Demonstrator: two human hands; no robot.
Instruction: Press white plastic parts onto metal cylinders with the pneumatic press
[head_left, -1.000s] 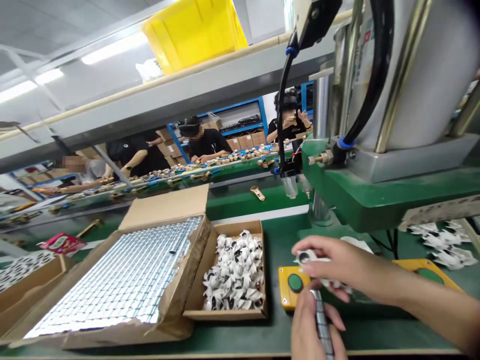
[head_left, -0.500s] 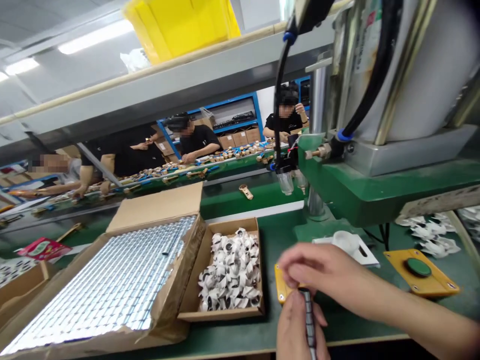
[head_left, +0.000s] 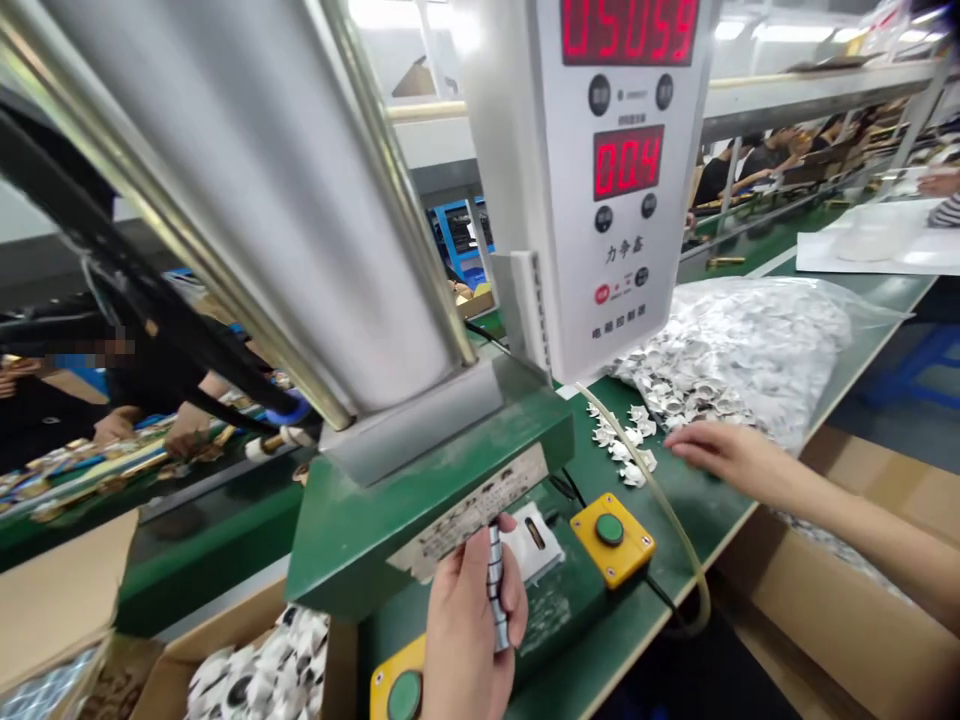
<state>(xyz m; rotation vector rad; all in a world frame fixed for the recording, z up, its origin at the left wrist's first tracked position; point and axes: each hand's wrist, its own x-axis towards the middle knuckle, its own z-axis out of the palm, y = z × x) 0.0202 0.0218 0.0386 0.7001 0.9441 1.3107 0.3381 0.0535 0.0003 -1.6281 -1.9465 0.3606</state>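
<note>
My left hand is closed round a stack of small metal cylinders, held upright just below the green press head. My right hand reaches out to the right, its fingers extended over loose white parts on the green table, beside a clear bag of white parts. It holds nothing that I can see. A white fixture plate lies under the press between two yellow boxes with green buttons.
The press cylinder fills the upper left; its control panel shows red digits. A cardboard box of white parts sits at bottom left. A clear hose crosses the table. Other people work at benches behind.
My view has swung right and up, from the boxes to the press and bag. My right hand left the fixture area and reached right to the loose white parts. My left hand keeps the metal stack.
</note>
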